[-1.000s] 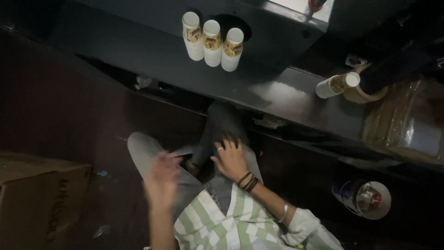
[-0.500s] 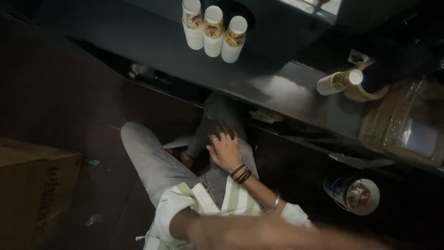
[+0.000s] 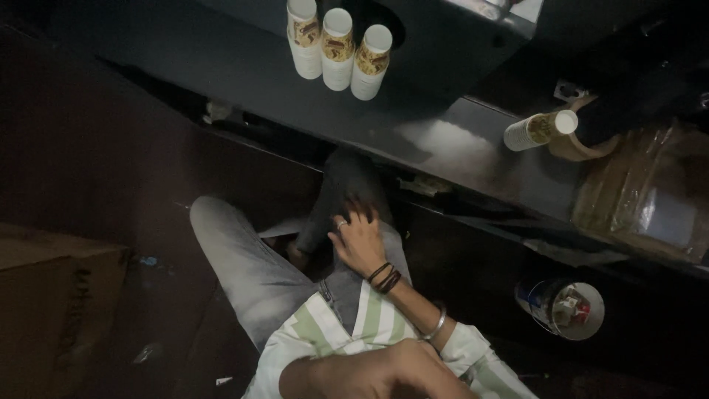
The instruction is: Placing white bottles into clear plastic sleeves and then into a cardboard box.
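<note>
Pretty dark down here. Biggest thing by far: dark counter (image 3: 221, 66) running from 10 o'clock across to 3 o'clock. Then a brown cardboard box (image 3: 52, 295) at 8 o'clock, on the floor.

Seated legs in the middle: lighter grey trouser leg (image 3: 244, 258) toward 7 o'clock, darker grey trouser leg (image 3: 347, 185) tucked up under the counter edge at dead centre. Green-and-white striped shirt (image 3: 332, 332) at 6 o'clock.

Clear-wrapped package (image 3: 650, 199) at 3 o'clock on the counter. Left forearm (image 3: 354, 373) across the bottom at 6 o'clock, blurry and close; left hand (image 3: 413, 362) just a smear, can't tell how the fingers sit or whether anything's in it.

Three stacks of paper cups (image 3: 337, 44) at 12 o'clock, side by side and touching. Round open container (image 3: 565, 307) at 4 o'clock, low down, small bits inside. One paper cup (image 3: 535, 129) lying on its side at 2 o'clock, right against a tape roll (image 3: 572, 144).

Right hand (image 3: 360, 240) resting flat on the darker grey trouser leg, fingers spread wide and loose, gripping nothing. Dark bracelets (image 3: 384, 277) on that wrist, metal bangle (image 3: 436, 325) further up, ring (image 3: 341, 223) on one finger.
</note>
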